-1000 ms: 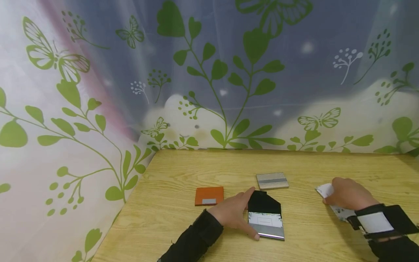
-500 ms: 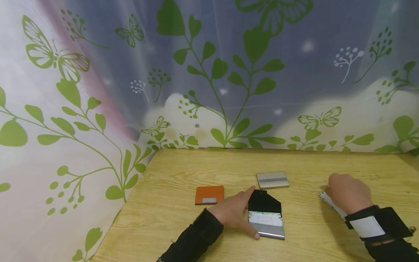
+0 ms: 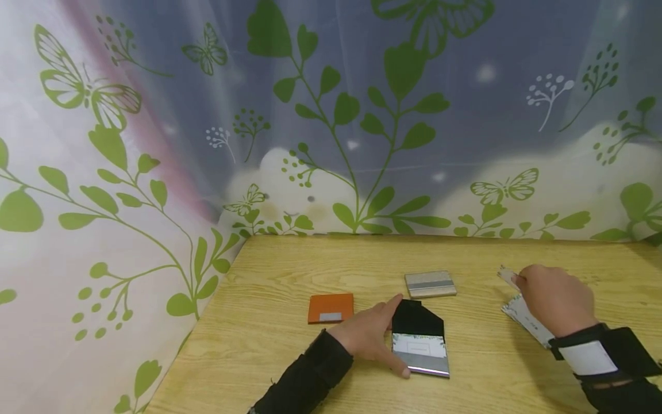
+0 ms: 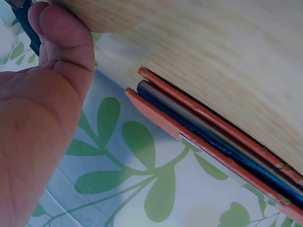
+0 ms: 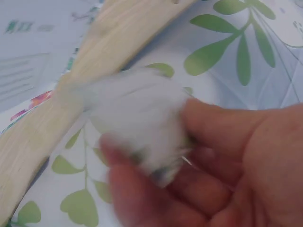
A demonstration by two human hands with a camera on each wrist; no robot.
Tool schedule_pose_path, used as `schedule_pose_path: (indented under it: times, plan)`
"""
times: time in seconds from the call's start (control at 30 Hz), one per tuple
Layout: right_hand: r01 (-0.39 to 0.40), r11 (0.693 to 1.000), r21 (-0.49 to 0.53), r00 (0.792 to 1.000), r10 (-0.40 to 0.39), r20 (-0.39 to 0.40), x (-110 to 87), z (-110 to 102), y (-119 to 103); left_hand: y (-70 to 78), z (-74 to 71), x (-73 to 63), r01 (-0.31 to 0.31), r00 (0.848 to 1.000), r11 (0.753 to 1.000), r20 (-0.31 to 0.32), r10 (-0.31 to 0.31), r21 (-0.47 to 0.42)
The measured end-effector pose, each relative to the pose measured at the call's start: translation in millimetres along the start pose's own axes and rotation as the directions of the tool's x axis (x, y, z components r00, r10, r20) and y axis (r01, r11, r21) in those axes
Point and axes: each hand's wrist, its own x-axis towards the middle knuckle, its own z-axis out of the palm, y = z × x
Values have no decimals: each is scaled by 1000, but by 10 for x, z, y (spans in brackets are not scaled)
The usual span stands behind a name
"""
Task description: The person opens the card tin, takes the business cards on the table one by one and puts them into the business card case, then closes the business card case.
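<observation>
Tabletop (image 3: 279,267). Hands, two: the left hand (image 3: 367,339), fingers spread, touches the open black case (image 3: 421,322); the right hand (image 3: 557,302), well right of that case, pinches a card (image 3: 508,276) (long axis unclear). Cases, three: black; orange case (image 3: 331,305), nearest the left edge; beige case (image 3: 430,278), nearest the far edge. Further cards: pocketed card (image 3: 420,347), loose card (image 3: 528,322), at least one each.

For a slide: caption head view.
Left fingers rest at an open case; right fingers pinch a card; orange case and beige case lie nearby.
</observation>
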Motion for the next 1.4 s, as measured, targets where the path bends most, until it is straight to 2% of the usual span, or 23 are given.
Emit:
schedule_pose_path:
  times: [0.07,0.13,0.2,0.27,0.33,0.4,0.53,0.57,0.6,0.67,0.8,0.9,1.0,1.2,1.3,1.4]
  plan:
    - [55,998,28,997,-53,-57,22,6,-43,1,-3,-1,1,1000,1000,0,-1,5]
    - [110,991,77,993,-105,-60,47,15,-94,2,-5,4,0,1000,1000,0,0,8]
    - [145,975,169,989,-146,-5,70,36,-147,4,-8,7,-3,1000,1000,-2,3,11]
    - [136,948,288,983,-165,82,80,68,-212,4,-8,8,-5,1000,1000,-2,5,13]
    - [103,908,407,967,-187,171,82,105,-278,3,-8,7,-5,1000,1000,1,5,10]
    - [76,852,519,942,-232,242,81,146,-347,1,-5,4,-7,1000,1000,1,7,7]
    - [141,750,646,884,-390,260,80,258,-493,2,2,9,-10,1000,1000,-8,10,7]
    - [168,730,662,870,-426,248,80,297,-528,4,5,12,-9,1000,1000,-13,9,7]
    - [198,723,662,861,-451,235,80,336,-563,6,8,16,-6,1000,1000,-17,6,10]
    - [228,720,656,852,-473,223,73,412,-628,8,15,23,-2,1000,1000,-23,3,10]
    - [240,738,630,856,-467,221,60,510,-720,6,16,21,7,1000,1000,-22,-7,-1]
    - [271,739,617,859,-475,190,55,553,-753,-1,12,23,2,1000,1000,-19,-2,-9]
    - [311,747,588,869,-474,143,60,593,-771,-4,4,22,-2,1000,1000,-13,2,-16]
    - [320,771,550,887,-448,111,66,636,-789,4,3,21,-4,1000,1000,-6,4,-23]
    - [311,774,551,883,-450,133,61,640,-796,5,6,20,-14,1000,1000,-12,14,-16]
    - [318,767,557,867,-473,156,49,638,-807,5,9,17,-22,1000,1000,-19,22,-7]
